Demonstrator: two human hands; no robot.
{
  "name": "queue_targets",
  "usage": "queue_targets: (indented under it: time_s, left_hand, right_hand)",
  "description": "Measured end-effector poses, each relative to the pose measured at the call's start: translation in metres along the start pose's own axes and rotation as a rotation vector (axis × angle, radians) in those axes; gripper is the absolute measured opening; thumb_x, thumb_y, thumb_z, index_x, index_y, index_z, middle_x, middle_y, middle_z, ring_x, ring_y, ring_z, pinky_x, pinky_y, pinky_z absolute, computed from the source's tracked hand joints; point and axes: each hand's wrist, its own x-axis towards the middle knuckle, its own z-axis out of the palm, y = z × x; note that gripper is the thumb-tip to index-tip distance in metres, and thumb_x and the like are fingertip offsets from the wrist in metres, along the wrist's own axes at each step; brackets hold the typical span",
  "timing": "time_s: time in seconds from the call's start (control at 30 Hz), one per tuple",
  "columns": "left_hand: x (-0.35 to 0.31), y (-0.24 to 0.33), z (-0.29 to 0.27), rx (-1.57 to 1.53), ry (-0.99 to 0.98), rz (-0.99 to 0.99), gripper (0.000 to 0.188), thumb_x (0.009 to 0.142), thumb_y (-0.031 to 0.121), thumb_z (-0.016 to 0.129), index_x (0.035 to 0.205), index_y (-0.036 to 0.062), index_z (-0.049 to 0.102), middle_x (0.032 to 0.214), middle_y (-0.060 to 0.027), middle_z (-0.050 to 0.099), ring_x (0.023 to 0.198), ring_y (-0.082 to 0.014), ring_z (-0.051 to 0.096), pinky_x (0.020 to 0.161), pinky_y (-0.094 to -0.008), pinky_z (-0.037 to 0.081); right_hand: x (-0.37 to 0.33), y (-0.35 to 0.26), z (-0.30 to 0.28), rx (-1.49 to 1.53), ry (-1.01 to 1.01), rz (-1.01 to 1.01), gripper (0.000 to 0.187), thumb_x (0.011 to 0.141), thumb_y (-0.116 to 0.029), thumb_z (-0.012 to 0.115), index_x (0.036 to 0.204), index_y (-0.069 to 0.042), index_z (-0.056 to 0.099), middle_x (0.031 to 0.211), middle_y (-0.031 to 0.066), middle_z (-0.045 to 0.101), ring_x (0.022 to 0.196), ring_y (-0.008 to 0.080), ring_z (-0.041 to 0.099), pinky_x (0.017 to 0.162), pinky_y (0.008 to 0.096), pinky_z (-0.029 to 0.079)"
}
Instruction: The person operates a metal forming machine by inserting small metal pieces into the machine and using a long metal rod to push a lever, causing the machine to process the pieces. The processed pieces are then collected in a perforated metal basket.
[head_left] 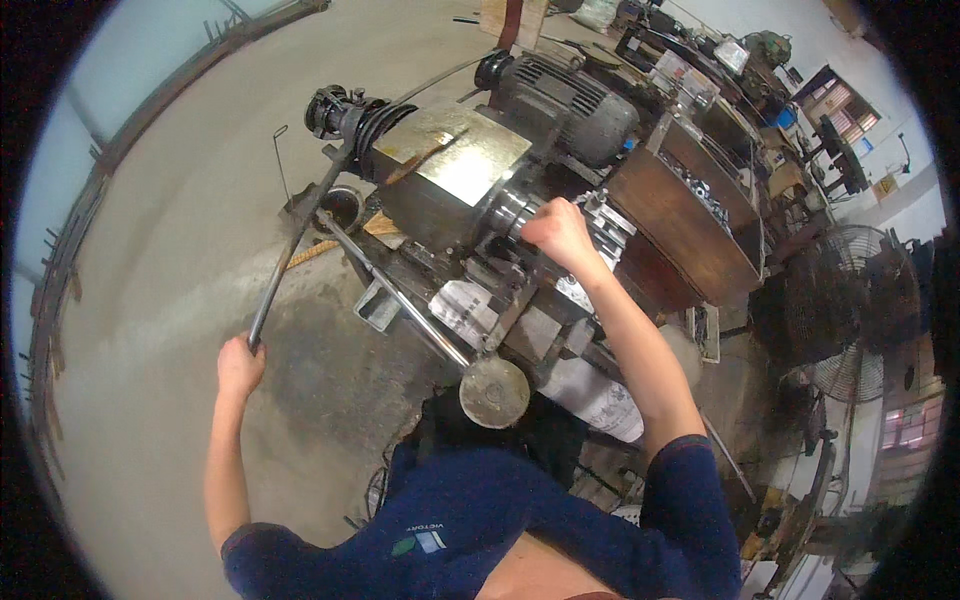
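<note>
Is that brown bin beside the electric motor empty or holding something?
Holding something: the brown bin has an open top, and small metallic pieces show inside. How full, I can't tell.

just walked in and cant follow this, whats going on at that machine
A person works at a lathe-like machine with both hands. The left hand is closed around a long metal lever on the machine's left. The right hand is at the shiny round spindle end; whether it grips anything there is hidden. An electric motor sits behind, and an open brown bin of small parts stands to the right.
</note>
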Motion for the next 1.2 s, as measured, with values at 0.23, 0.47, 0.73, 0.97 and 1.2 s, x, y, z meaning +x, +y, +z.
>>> queue_targets:
  time_s: [0.23,0.47,0.73,0.97,1.2]
  left_hand:
    - [0.130,-0.127,-0.011,0.493,0.245,0.160,0.010,0.067,0.012,0.058,0.076,0.0064,0.056,0.069,-0.0126,0.059,0.064,-0.0281,0.059,0.058,-0.0385,0.047]
    - [0.165,-0.128,-0.020,0.501,0.267,0.194,0.010,0.066,0.012,0.058,0.075,0.0064,0.057,0.072,-0.0139,0.060,0.066,-0.0285,0.060,0.061,-0.0390,0.047]
    - [0.140,-0.025,0.037,-0.629,0.718,0.200,0.026,0.077,0.010,0.055,0.102,0.0011,0.059,0.091,-0.0118,0.062,0.082,-0.0213,0.059,0.076,-0.0321,0.045]
    - [0.078,0.145,0.192,0.038,-0.401,0.451,0.048,0.071,0.041,0.062,0.104,0.0069,0.057,0.095,-0.0182,0.061,0.092,-0.0355,0.057,0.080,-0.0401,0.046]
    - [0.133,0.135,0.172,0.762,-0.440,0.626,0.030,0.075,0.033,0.060,0.098,0.0134,0.060,0.092,-0.0097,0.063,0.086,-0.0237,0.061,0.074,-0.0376,0.048]
  right_hand:
    - [0.002,0.017,0.019,0.013,0.202,-0.059,0.025,0.052,-0.023,0.057,0.060,0.000,0.061,0.060,0.0187,0.057,0.062,0.0291,0.059,0.060,0.0350,0.046]
    - [0.001,0.019,0.012,0.012,0.158,0.029,0.025,0.051,-0.022,0.057,0.062,0.000,0.061,0.064,0.0204,0.057,0.064,0.0317,0.059,0.060,0.0347,0.046]
    - [-0.084,0.029,-0.043,0.040,0.391,-0.227,0.014,0.054,-0.012,0.061,0.068,-0.007,0.060,0.114,0.0200,0.052,0.100,0.0349,0.053,0.084,0.0348,0.044]
    - [-0.214,0.096,-0.103,-0.038,0.471,0.141,0.018,0.055,-0.010,0.059,0.071,-0.004,0.062,0.111,0.0180,0.056,0.095,0.0313,0.057,0.082,0.0336,0.044]
    - [-0.325,0.183,-0.118,-0.079,0.519,0.508,0.017,0.057,-0.010,0.058,0.070,0.000,0.062,0.100,0.0174,0.060,0.087,0.0296,0.059,0.076,0.0326,0.046]
